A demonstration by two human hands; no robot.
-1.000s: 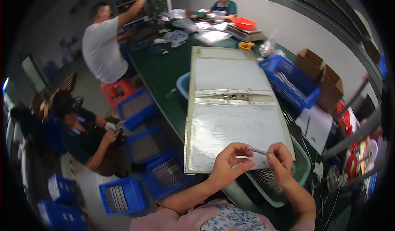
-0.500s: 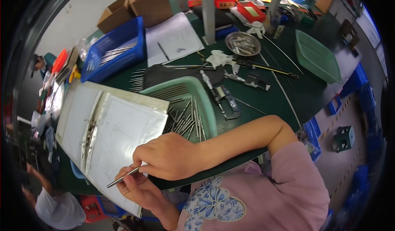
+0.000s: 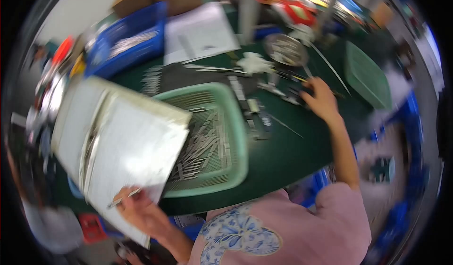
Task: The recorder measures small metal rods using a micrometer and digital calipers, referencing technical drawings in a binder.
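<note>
A thin metal rod [image 3: 123, 199] is pinched in my left hand [image 3: 140, 213], over the lower edge of an open binder [image 3: 127, 142] of white sheets. My right hand [image 3: 324, 100] reaches out over the table at the right. Its thumb and fingers stand around the dark end of a micrometer [image 3: 283, 94]; blur hides whether they grip it. Nearer lies a second micrometer [image 3: 252, 105] with a display. Between the hands stands a pale green basket [image 3: 239, 156] with many metal rods [image 3: 203, 147], partly covered by the binder.
At the far left, a blue basket [image 3: 101, 57] holds more rods, beside white papers [image 3: 200, 31]. A metal bowl [image 3: 285, 50] of small parts stands near a grey post [image 3: 248, 15]. Another green basket [image 3: 367, 76] is at the right. A person [image 3: 52, 225] is at the lower left.
My right hand has left the rod and my left hand, moving far right to the micrometer. The left hand keeps the rod and has shifted slightly left. The view has turned a little and blurred.
</note>
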